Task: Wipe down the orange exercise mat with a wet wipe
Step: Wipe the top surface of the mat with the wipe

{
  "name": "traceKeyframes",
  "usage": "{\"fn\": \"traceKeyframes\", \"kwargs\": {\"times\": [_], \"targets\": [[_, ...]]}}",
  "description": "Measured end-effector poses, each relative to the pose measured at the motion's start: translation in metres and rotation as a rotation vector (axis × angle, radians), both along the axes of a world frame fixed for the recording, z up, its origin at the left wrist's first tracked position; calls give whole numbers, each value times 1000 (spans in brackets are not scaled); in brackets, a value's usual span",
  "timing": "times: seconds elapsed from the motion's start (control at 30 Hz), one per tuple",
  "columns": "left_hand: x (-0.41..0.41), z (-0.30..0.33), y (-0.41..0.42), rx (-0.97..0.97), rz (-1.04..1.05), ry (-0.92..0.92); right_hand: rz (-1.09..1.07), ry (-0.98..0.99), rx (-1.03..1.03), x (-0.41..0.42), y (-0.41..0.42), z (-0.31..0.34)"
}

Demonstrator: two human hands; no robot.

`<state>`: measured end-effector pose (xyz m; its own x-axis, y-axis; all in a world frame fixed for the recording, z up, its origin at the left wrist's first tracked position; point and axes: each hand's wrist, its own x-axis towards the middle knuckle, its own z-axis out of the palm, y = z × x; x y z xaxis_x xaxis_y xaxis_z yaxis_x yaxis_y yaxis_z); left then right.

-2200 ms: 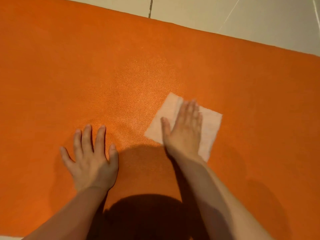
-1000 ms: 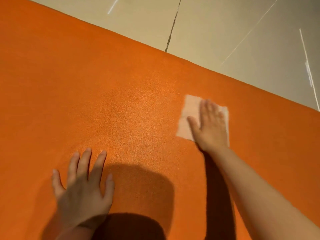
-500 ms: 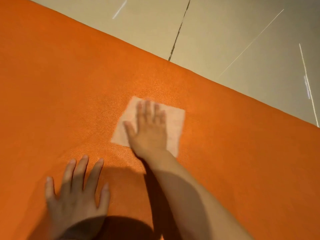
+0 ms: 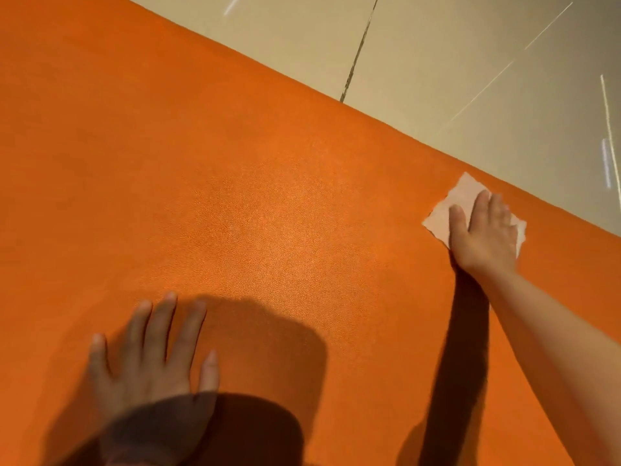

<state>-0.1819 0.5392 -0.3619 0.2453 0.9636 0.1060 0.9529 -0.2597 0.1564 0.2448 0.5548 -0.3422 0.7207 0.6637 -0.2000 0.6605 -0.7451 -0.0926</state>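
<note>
Mat (image 4: 255, 203): I see orange across most of the floor (image 4: 470, 72).
Wipe (image 4: 462, 201): near mat's far edge.
Right hand (image 4: 484, 232): flat, pressing wipe.
Left hand (image 4: 151, 358): spread flat on mat's near part; wide bare mat between.

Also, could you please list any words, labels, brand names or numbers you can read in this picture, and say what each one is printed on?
None: no text shows anywhere.
The orange mat is plain, with no logo or label in view.
The wet wipe under the right hand is unprinted.
The floor tiles carry only grout lines and light streaks.
</note>
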Motion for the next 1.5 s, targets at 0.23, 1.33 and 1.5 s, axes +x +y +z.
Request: {"fn": "traceKeyframes", "kwargs": {"times": [0.23, 1.33, 1.5], "targets": [[-3, -3, 0, 70, -35, 5, 208, 84, 13, -100, 113, -4], [0, 4, 1, -17, -59, -15, 270, -251, 181, -68, 112, -2], [1, 3, 0, 3, -60, -15, 258, -24, 336, -96, 103, 26]]}}
